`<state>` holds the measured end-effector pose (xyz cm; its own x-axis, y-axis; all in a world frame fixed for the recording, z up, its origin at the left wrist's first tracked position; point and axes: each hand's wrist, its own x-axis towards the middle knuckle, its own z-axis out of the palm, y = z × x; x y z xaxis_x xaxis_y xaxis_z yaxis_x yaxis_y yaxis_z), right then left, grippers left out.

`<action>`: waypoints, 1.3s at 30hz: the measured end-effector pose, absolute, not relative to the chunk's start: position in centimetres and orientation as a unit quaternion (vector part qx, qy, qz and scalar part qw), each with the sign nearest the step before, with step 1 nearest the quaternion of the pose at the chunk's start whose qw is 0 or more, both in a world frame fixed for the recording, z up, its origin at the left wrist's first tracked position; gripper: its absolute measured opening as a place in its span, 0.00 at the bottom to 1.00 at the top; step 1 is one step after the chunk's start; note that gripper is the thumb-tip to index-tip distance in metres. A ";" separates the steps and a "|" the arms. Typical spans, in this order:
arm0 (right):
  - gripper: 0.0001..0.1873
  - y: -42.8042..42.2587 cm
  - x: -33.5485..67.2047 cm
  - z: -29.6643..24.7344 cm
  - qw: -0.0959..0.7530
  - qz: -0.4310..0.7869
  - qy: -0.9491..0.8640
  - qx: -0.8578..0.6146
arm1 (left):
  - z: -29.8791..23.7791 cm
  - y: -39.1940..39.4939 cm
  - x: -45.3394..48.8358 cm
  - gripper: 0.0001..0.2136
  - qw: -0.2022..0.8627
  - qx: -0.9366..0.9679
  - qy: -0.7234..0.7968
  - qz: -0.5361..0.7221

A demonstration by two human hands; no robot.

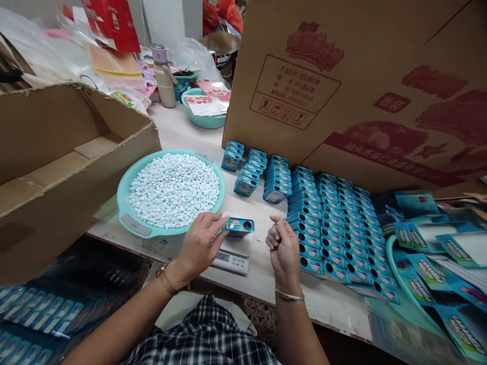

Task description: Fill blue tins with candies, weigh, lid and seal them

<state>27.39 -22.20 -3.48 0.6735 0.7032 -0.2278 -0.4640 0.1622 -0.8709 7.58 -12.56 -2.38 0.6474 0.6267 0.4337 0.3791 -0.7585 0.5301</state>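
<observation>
My left hand (200, 243) grips a small blue tin (238, 226) with a round hole in its top, holding it on a small white digital scale (233, 252). My right hand (281, 242) hovers just right of the scale with its fingers curled shut; whatever is inside them is hidden. A teal bowl (131, 218) filled with small pale blue-white candies (175, 188) sits left of the scale. Several rows of matching blue tins (335, 223) lie to the right of my right hand.
A big open cardboard box (57, 152) stands at the left. A large printed carton (361, 86) stands behind the tins. Blue printed cards (429, 263) lie in a teal basin at the right. A second teal bowl (203, 119) and a beige bottle (165, 81) stand at the back.
</observation>
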 end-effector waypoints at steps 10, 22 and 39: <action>0.14 -22.7 26.7 -4.3 0.786 0.416 -0.041 -0.456 | -2.9 -11.8 9.7 0.08 0.138 0.916 0.267 0.265; 0.06 -23.4 27.7 -3.5 0.798 0.475 0.163 -0.335 | 1.8 -12.5 13.0 0.17 0.258 0.880 0.224 0.329; 0.06 -23.5 28.9 -6.7 0.777 0.452 0.242 -0.365 | -6.5 -12.2 10.9 0.31 0.402 0.818 0.319 0.258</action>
<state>28.90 -23.51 -6.75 0.4734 0.5257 -0.7068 -0.8796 0.3242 -0.3480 10.92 -12.23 -6.50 0.6627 0.7304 0.1652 0.3153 -0.4723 0.8231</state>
